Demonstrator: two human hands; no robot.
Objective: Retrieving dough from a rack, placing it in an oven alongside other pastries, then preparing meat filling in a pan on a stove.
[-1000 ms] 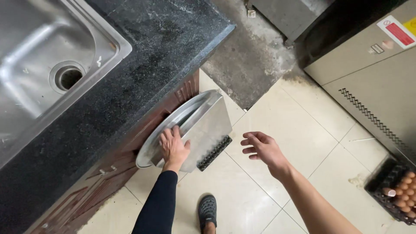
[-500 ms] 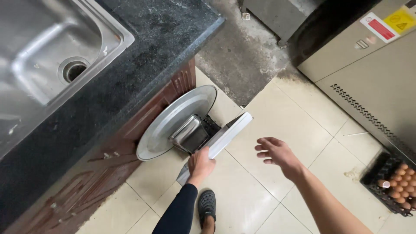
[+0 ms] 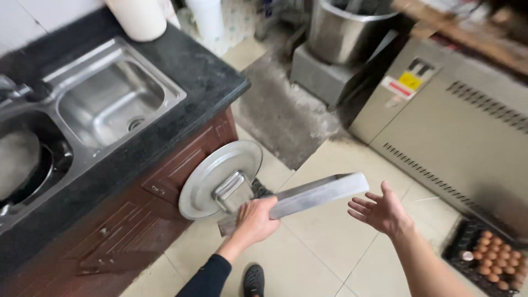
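Metal tray point(image 3: 313, 195) now lifted in left hand point(image 3: 254, 221); egg crate point(image 3: 489, 258) nearly full.

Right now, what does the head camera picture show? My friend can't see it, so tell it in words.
The person's left hand grips one end of a flat metal tray, held above the tiled floor. The open right hand hovers near the tray's other end. A round metal lid leans against the wooden cabinet under a steel sink; eggs sit nearby.
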